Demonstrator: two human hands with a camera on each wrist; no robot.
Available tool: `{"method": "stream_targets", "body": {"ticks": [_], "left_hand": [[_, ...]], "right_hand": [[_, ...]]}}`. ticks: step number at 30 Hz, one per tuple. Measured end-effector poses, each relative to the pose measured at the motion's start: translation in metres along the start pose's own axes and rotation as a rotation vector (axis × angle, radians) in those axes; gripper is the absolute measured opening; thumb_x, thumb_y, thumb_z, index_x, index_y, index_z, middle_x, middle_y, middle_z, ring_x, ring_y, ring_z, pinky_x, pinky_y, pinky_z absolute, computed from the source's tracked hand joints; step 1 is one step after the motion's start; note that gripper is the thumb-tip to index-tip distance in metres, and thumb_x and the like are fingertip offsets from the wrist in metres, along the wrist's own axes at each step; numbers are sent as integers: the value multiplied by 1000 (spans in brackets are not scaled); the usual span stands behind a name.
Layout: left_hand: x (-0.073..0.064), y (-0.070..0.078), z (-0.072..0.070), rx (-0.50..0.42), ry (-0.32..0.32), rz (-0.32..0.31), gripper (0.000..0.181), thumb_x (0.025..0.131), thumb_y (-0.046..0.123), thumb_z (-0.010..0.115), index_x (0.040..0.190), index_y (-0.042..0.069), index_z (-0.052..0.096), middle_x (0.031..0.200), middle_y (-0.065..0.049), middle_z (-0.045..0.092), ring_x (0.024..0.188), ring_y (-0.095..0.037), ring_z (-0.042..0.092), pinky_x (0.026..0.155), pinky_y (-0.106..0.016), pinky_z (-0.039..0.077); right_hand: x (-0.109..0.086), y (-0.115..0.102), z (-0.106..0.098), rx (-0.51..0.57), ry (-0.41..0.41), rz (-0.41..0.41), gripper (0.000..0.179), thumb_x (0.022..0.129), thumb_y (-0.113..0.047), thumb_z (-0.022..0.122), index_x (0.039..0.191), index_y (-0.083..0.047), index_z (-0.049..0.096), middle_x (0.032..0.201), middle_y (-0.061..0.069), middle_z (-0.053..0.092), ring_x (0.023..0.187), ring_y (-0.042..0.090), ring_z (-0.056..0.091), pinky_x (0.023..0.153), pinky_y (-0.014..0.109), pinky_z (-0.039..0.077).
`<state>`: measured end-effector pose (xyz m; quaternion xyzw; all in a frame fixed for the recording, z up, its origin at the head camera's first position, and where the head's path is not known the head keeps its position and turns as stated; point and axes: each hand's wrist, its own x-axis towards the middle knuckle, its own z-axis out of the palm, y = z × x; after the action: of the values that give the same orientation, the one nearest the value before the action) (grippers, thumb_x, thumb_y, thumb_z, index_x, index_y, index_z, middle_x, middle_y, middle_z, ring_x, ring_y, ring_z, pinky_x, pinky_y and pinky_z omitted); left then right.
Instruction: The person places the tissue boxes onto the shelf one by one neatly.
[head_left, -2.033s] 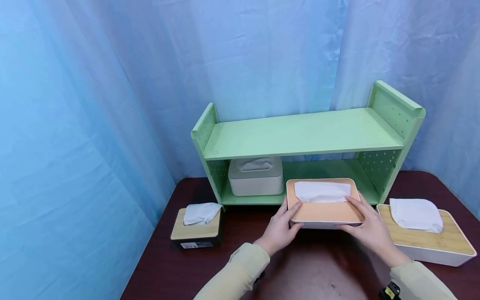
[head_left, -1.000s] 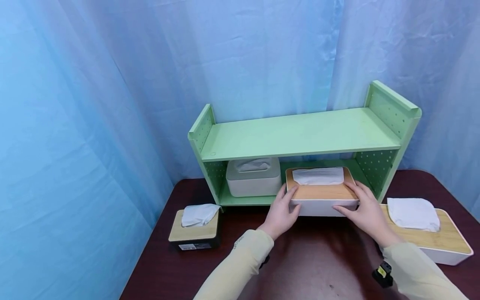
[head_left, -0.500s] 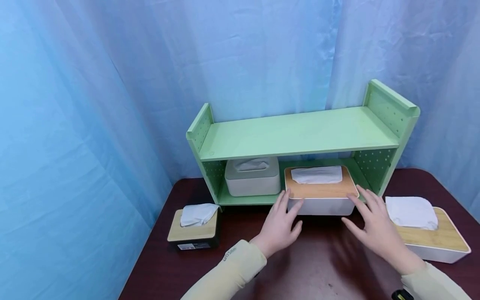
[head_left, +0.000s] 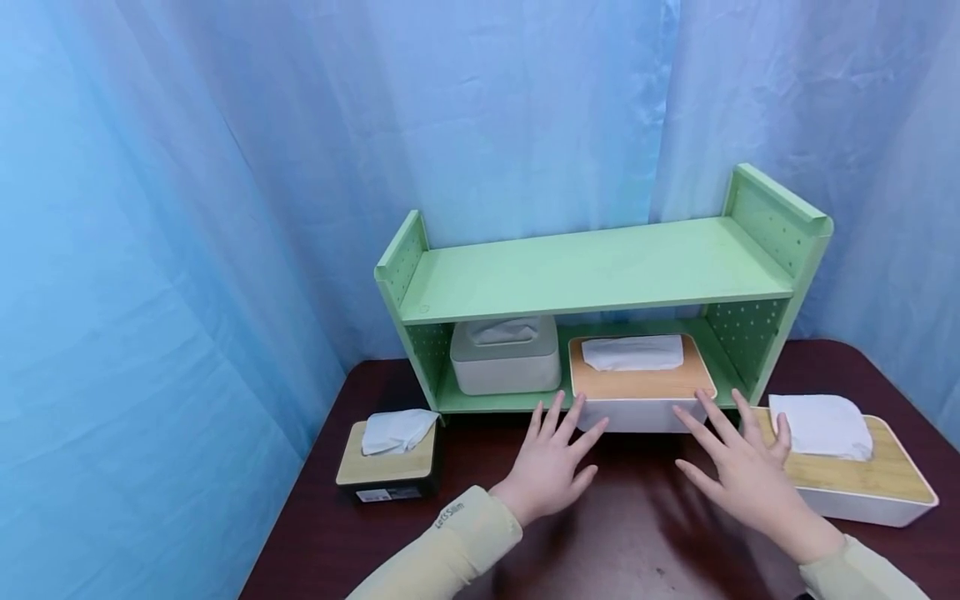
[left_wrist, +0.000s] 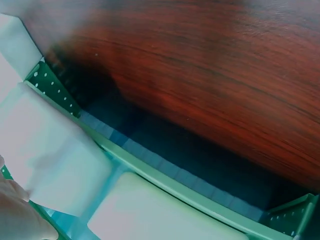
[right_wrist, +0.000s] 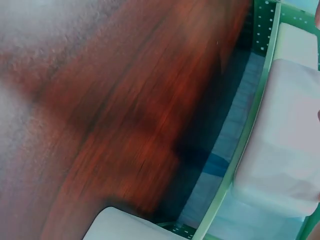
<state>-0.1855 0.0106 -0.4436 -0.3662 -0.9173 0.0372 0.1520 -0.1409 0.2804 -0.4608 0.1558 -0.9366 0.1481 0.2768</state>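
A tissue box with a light wooden lid [head_left: 637,383] and a folded white tissue in its slot sits on the lower level of the green shelf [head_left: 592,271]. Its white front stands out at the shelf's front edge. My left hand [head_left: 546,471] is at its left front corner with fingers spread. My right hand [head_left: 742,479], also spread, is by the right front corner. Whether any fingertips touch the box I cannot tell. In the left wrist view the box's white side [left_wrist: 50,155] shows, and in the right wrist view its white front [right_wrist: 280,135].
On the same level, to the left, stands a white tissue box with a grey lid [head_left: 506,358]. A black tissue box with a wooden lid [head_left: 386,462] is on the table's left side. A longer white tissue box with a wooden lid [head_left: 862,483] lies at the right.
Two seconds ago both hands held the wooden-lidded tissue box in front of the shelf. It moved back onto the lower level. Both hands have let go, drawn back slightly and spread their fingers.
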Motion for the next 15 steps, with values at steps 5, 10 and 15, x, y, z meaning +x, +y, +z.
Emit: {"method": "stream_targets", "body": {"ticks": [5,10,15], "left_hand": [[8,3,-3,-46,-57,-29,61,96,48,47,150,35,24,160,-8,11,146,-34,8,115,-51,19],[19,0,-2,-56,-88,-65,62,96,50,45,151,35,20,160,-4,10,146,-34,9,115,-51,18],[32,-6,0,-61,-130,-90,63,96,52,43,151,36,17,161,-1,8,146,-34,6,116,-51,15]], "right_hand": [[8,3,-1,-33,-65,56,77,83,-43,67,149,-32,29,157,9,23,143,45,1,96,78,-7],[20,10,-1,-33,-116,102,76,85,-48,63,150,-32,26,157,12,22,142,48,-3,96,76,-14],[29,18,-1,-24,-155,117,76,87,-50,60,151,-31,24,157,12,21,141,49,-5,96,75,-16]]}}
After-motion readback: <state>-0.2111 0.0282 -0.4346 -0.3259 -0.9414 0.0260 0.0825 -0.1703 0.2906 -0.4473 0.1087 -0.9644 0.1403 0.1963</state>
